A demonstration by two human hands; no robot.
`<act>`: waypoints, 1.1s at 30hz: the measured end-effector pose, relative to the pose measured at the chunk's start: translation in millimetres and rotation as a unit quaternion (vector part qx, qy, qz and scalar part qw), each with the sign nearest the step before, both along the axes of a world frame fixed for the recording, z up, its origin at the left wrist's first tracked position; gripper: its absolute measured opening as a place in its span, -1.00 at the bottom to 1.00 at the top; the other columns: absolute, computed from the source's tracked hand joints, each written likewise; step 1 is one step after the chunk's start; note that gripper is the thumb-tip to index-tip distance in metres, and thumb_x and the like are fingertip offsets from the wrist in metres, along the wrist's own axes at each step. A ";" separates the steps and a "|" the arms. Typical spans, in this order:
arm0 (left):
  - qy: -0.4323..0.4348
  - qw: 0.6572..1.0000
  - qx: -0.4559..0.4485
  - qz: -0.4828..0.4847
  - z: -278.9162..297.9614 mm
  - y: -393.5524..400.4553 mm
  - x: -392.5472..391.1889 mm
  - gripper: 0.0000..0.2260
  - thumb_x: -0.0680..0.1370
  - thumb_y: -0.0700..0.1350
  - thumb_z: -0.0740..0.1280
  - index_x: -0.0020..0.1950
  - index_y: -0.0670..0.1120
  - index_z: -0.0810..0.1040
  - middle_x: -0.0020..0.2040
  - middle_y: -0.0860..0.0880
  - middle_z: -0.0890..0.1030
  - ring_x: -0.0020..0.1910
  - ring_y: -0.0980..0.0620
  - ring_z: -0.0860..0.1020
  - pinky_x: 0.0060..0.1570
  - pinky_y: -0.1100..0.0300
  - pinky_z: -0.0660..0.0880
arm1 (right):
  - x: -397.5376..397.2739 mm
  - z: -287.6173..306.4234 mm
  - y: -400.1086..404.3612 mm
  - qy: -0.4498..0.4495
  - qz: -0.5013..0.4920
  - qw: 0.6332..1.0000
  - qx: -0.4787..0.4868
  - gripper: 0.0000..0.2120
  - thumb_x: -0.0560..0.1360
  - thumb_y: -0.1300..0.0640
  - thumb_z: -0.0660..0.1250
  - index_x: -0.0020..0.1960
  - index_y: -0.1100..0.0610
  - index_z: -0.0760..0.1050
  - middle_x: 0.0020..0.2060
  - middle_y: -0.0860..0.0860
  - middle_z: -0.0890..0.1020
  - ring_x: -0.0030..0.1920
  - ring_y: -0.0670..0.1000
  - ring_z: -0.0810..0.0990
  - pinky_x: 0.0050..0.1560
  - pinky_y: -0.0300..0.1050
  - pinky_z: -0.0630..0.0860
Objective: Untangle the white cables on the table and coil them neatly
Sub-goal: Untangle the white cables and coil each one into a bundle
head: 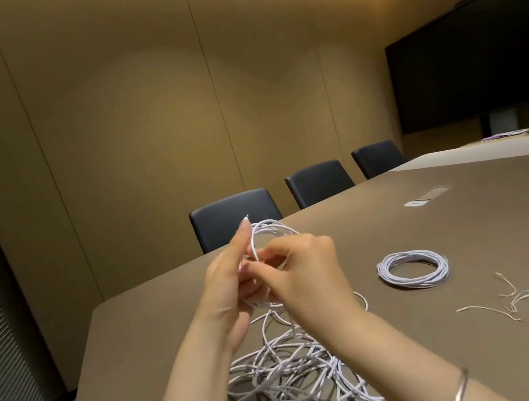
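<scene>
A tangle of white cables point(295, 379) lies on the brown table point(470, 237) near its front edge, under my forearms. Above it I hold a partly wound coil of white cable point(273, 230) in the air. My left hand point(231, 285) grips the coil's loops, its index finger raised along them. My right hand point(302, 274) pinches the cable at the coil's middle. A strand runs down from the coil into the tangle. To the right a finished coil point(412, 268) lies flat on the table.
Several thin twist ties point(514, 297) lie scattered at the right. A recessed socket panel point(427, 197) sits further back on the table. Three black chairs point(234, 217) stand along the far side. A large dark screen point(477, 62) hangs on the right wall.
</scene>
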State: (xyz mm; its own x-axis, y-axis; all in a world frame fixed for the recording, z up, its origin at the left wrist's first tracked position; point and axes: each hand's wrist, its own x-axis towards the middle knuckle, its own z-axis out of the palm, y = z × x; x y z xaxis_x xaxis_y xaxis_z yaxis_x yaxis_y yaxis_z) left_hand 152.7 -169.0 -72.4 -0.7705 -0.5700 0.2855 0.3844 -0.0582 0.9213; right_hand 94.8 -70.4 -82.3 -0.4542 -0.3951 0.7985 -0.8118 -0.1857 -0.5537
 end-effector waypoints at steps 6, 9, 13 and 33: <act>0.042 0.997 0.042 0.040 0.6 -2.6 0.8 -0.81 0.57 -0.13 0.31 -0.24 -0.05 0.45 -0.40 0.02 0.41 -0.49 0.16 0.46 -0.48 0.29 0.43 | 6.1 2.1 -1.5 0.137 -0.003 0.989 0.059 -0.87 0.44 0.08 0.39 -0.12 0.10 0.67 -0.26 0.00 0.66 -0.23 0.00 0.57 -0.13 -0.01 0.53; 0.069 0.990 0.122 -0.009 2.4 -11.4 5.9 -0.69 0.61 -0.10 0.24 -0.33 -0.05 0.31 -0.52 0.05 0.28 -0.59 0.16 0.29 -0.63 0.32 0.29 | -4.7 12.7 7.3 0.084 -0.005 0.996 0.029 -0.79 0.43 -0.03 0.36 0.01 0.00 0.67 -0.18 -0.07 0.66 -0.12 -0.01 0.57 -0.07 0.04 0.54; 0.089 0.970 0.187 -0.124 4.1 -13.2 12.3 -0.60 0.60 -0.07 0.21 -0.42 -0.02 0.19 -0.54 0.06 0.15 -0.61 0.15 0.13 -0.54 0.30 0.04 | -36.2 20.5 21.2 -0.060 -0.115 0.991 0.033 -0.48 0.44 -0.13 0.42 0.35 -0.01 0.42 0.13 -0.06 0.52 0.15 -0.06 0.42 0.19 -0.08 0.42; 0.127 0.960 0.246 -0.050 9.0 -4.0 4.5 -0.56 0.63 0.07 0.21 -0.41 -0.04 0.24 -0.58 0.08 0.12 -0.67 0.16 0.10 -0.61 0.33 0.14 | -58.0 6.9 24.0 -0.308 0.350 0.869 0.165 -0.50 0.41 -0.12 0.44 0.22 0.15 0.50 0.01 0.07 0.60 0.05 0.01 0.62 0.26 0.02 0.51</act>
